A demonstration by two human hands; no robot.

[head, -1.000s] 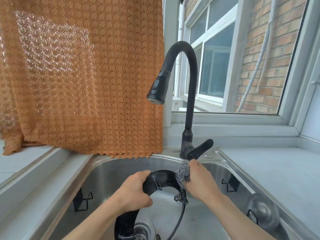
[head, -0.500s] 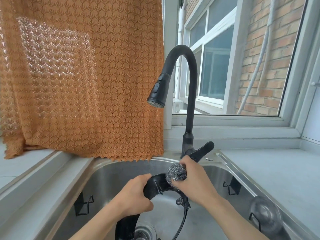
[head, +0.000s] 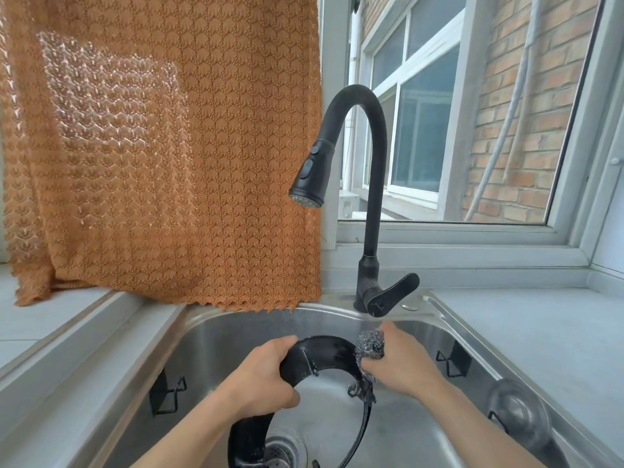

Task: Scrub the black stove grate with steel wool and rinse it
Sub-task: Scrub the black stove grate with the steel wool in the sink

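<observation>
Over the steel sink: scrubbing stage of the grate-cleaning task, seen from the head camera.
Sink (head: 216, 336): stainless basin set in a pale worktop (head: 526, 332) beneath a window; drain strainer (head: 280, 450) at the bottom.
Stove grate (head: 324, 352): black ring stood upright in the basin, its lower edge near the drain; surface looks wet and glossy.
Left hand (head: 266, 376): fingers curled round the grate's upper left arc, steadying it.
Right hand (head: 401, 363): fingers closed round the steel wool (head: 369, 346), pressing it to the grate's upper right arc.
Change over the last second: the wool travelled left toward the top of the ring half a second ago, then back to the right side, where it now sits; the left hand's grip did not shift.
Reading: a back-and-forth scrub stroke along the top arc; scrubbing appears to be mid-way.
Faucet (head: 368, 184): black gooseneck, spray head above the basin; no water stream visible, so rinsing seems not yet begun.
Background: orange patterned curtain (head: 162, 146) hanging left of the faucet.
</observation>
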